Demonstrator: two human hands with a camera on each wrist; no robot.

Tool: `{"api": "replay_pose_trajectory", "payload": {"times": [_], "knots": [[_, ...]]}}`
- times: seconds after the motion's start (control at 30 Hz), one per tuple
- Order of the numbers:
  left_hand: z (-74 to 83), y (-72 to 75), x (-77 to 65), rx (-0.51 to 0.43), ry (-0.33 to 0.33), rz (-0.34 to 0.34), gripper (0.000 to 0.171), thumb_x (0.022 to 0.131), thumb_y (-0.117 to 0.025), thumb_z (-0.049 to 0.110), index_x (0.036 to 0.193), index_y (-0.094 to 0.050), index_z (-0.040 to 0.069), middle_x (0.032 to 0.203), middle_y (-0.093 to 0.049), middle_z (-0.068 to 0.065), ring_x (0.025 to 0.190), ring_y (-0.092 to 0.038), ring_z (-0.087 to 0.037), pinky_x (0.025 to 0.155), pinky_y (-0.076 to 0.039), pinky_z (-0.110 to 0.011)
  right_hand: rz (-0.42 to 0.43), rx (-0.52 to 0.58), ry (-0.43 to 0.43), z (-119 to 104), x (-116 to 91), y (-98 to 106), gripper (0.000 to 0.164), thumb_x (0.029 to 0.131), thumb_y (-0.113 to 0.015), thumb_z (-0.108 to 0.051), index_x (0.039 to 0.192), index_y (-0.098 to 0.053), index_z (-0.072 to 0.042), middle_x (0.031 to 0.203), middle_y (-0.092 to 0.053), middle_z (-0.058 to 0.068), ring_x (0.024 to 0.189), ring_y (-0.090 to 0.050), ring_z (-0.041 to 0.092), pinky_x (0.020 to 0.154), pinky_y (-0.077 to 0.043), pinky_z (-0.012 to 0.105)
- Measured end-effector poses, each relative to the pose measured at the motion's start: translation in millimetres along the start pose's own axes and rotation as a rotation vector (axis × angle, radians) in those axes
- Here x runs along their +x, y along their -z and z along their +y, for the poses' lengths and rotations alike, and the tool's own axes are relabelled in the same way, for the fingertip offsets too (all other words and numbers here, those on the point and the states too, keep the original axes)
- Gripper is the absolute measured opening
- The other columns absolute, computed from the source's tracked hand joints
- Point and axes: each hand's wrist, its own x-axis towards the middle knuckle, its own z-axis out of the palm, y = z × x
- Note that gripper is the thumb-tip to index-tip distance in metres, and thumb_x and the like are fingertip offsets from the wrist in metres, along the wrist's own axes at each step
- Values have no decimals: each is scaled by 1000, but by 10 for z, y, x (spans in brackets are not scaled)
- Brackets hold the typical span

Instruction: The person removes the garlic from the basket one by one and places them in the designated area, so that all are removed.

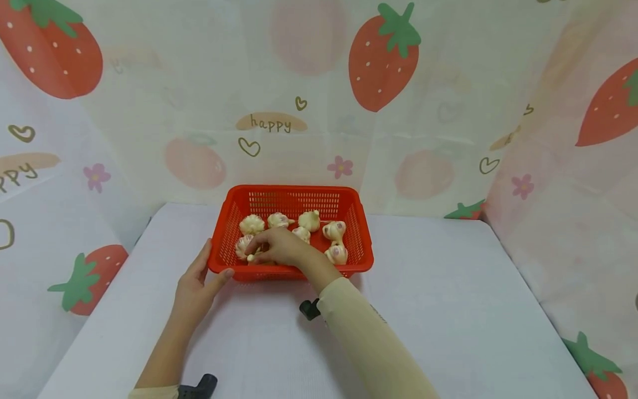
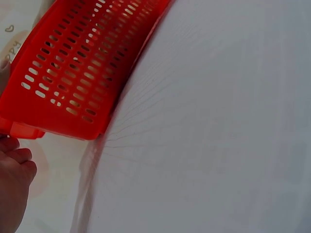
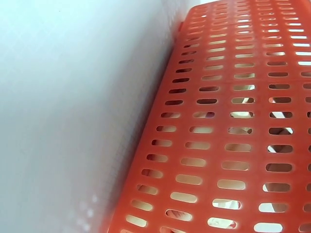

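Note:
A red plastic basket [image 1: 366,244] with slotted walls stands on the table, holding several garlic bulbs [image 1: 309,221]. My left hand [image 1: 191,291] grips its front left corner, thumb over the front rim and fingers along the left side. In the left wrist view, the curled fingers [image 2: 19,158] show below the basket's rim. My right hand [image 1: 281,246] reaches over the front rim into the basket, its fingers curled down onto a garlic bulb [image 1: 251,257] at the front left. Most of that bulb is hidden by the hand. The right wrist view shows only the basket's slotted wall [image 3: 218,121] and tabletop.
A white cloth covers the table [image 1: 438,310]. Behind it and along both sides hangs a strawberry-print curtain [image 1: 319,155], close to the basket's back. Dark wrist camera mounts show at the right sleeve [image 1: 369,332] and at the left forearm.

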Motion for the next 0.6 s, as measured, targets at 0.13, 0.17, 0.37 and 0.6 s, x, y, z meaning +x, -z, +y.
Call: {"api": "replay_pose_trajectory", "payload": {"times": [0.13,0.17,0.37,0.6], "knots": [[-4,1,-1,2,4,-1,88,96,-74,34,164,-19,26,169,-24,6,156,-25,-20,118,-32,-28,-3,-18,16,-5,0,2,17,92,-78,-19,109,-79,-21,96,-70,-12,90,-61,9,81,-53,19],[-6,2,-2,-3,3,-2,88,96,-74,34,165,-20,24,169,-24,5,156,-25,-20,117,-31,-25,-4,-21,19,-2,2,-2,17,92,-78,-19,108,-79,-21,96,-70,-13,90,-61,9,81,-53,19],[-5,-2,-9,-11,1,-1,88,95,-75,32,164,-19,27,169,-24,5,156,-25,-20,117,-30,-20,-1,-26,25,16,15,-18,14,92,-78,-19,106,-79,-21,95,-70,-13,90,-60,8,81,-53,19],[-9,-4,1,0,0,6,89,95,-75,33,165,-20,23,168,-25,5,156,-26,-20,118,-32,-29,33,-41,34,-15,1,-2,6,92,-79,-21,96,-76,-25,89,-69,-6,84,-60,16,69,-51,20]]}}
